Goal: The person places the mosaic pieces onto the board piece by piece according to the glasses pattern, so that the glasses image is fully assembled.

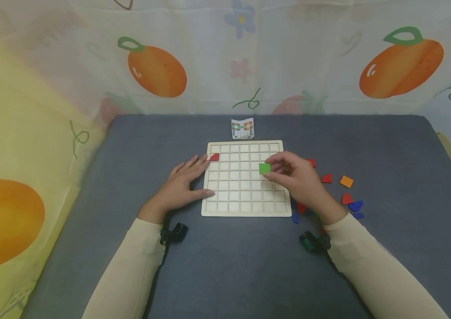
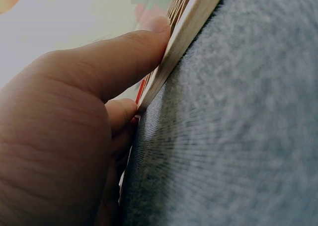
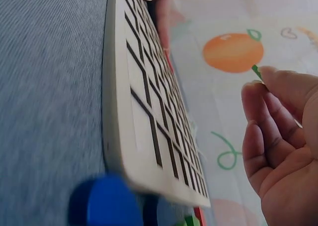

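Note:
A pale wooden grid board lies flat on the grey table. One red piece with a rounded edge sits in a cell near its upper left corner. My left hand rests at the board's left edge, fingers extended, with the thumb on the rim; the left wrist view shows that thumb against the edge. Between thumb and fingertips my right hand pinches a green square tile, held above the right part of the board. From the side, the right wrist view shows the tile thin and raised off the board.
A small printed picture card stands behind the board. Right of the board lie loose pieces: an orange square, several red pieces and several blue pieces, some partly under the right forearm. A fruit-patterned cloth hangs behind the table.

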A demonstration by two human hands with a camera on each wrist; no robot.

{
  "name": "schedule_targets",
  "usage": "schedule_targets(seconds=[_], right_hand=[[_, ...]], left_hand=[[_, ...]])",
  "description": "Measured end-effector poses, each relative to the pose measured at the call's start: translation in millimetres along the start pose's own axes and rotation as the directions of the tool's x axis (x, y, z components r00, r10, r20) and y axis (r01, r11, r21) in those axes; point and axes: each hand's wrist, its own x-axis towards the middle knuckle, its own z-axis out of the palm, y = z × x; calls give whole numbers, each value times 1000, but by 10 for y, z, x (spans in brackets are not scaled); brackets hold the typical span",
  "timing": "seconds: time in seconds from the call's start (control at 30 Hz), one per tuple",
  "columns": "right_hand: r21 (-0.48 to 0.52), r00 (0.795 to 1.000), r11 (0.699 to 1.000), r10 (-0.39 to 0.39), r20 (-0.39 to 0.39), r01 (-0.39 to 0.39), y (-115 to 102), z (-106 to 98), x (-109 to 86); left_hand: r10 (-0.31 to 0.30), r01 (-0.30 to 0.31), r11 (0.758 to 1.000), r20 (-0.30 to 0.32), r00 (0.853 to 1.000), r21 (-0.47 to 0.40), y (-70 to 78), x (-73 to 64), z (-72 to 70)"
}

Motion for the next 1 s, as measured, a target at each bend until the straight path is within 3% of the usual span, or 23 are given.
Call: schedule_targets(seconds=[0.37,0.77,1.0], right_hand=[[-31,999,999,21,41,-19,-71,198,186],[-20,996,997,74,56,-73,-87,385,455],[-66,993,994,96,73,-91,-60,499,630]], left_hand=[[0,0,1000,2,1000,-3,-2,5,3],[-48,48,999,8,999,14,11,13,18],[-47,47,999,4,999,14,23,25,15]])
